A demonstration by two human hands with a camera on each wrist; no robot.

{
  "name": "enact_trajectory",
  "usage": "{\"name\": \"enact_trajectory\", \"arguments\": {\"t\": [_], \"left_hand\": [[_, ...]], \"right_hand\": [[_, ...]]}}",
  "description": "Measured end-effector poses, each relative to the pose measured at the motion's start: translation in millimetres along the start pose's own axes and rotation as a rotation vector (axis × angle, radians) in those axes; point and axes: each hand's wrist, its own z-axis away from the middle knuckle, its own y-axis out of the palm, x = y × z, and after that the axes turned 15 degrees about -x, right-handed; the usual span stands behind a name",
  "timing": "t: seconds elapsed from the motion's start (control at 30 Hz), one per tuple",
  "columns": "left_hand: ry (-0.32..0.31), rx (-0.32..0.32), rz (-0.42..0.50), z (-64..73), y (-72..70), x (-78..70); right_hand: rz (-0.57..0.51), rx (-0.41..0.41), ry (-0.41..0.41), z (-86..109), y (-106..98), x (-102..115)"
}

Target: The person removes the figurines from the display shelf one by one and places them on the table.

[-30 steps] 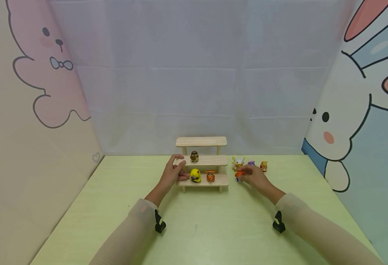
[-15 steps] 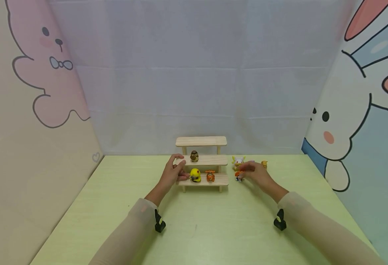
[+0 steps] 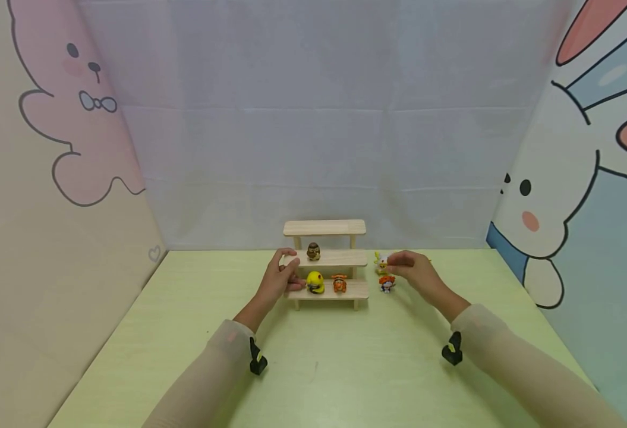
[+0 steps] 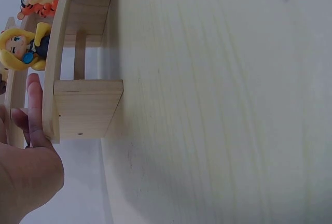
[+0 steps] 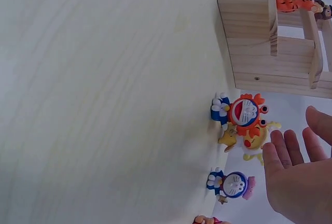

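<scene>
My left hand (image 3: 278, 282) holds the left end of a three-tier wooden display shelf (image 3: 345, 258). One finger lies along the bottom board beside a yellow-haired figurine (image 4: 23, 47). An orange tiger figurine (image 3: 339, 283) sits to its right, and a brown figurine (image 3: 313, 252) is on the middle board. Right of the shelf, my right hand (image 3: 421, 277) has its fingers extended, fingertips close to a yellow figurine with a white hood and yellow ears (image 5: 255, 138); the thumb is apart from it. In front of that one stands a blue-and-white cat figurine with a red crab hat (image 5: 243, 111).
Another blue-and-white cat figurine (image 5: 233, 184) with pink on its head stands farther right, hidden by my hand in the head view. Part of a red figurine (image 5: 207, 220) shows at the right wrist view's bottom edge. A white curtain (image 3: 313, 131) hangs behind the table (image 3: 313, 368).
My right hand has let go of the crab-hat cat figurine, which stays on the table, and has moved slightly up and back toward the yellow-eared figurine. The left hand stays put.
</scene>
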Motion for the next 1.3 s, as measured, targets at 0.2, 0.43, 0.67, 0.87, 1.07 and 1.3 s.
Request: {"name": "enact_trajectory", "arguments": {"t": [0.2, 0.43, 0.67, 0.87, 1.07, 1.3], "left_hand": [[-0.001, -0.003, 0.002, -0.4, -0.2, -0.1], [0.0, -0.002, 0.002, 0.1, 0.0, -1.0], [0.01, 0.005, -0.002, 0.8, 0.0, -1.5], [0.018, 0.007, 0.001, 0.6, 0.6, -0.7], [0.021, 0.009, 0.008, 1.4, 0.6, -1.0], [0.01, 0.002, 0.003, 2.0, 1.0, -2.5]], "right_hand": [[0.001, -0.013, 0.0, -0.9, 2, 13], [-0.066, -0.031, -0.018, -0.3, 11, 29], [-0.106, 0.009, -0.035, 0.1, 23, 41], [-0.128, 0.033, -0.06, 0.9, 36, 51], [-0.144, 0.063, -0.062, 1.7, 52, 60], [-0.152, 0.114, -0.091, 1.1, 72, 68]]}}
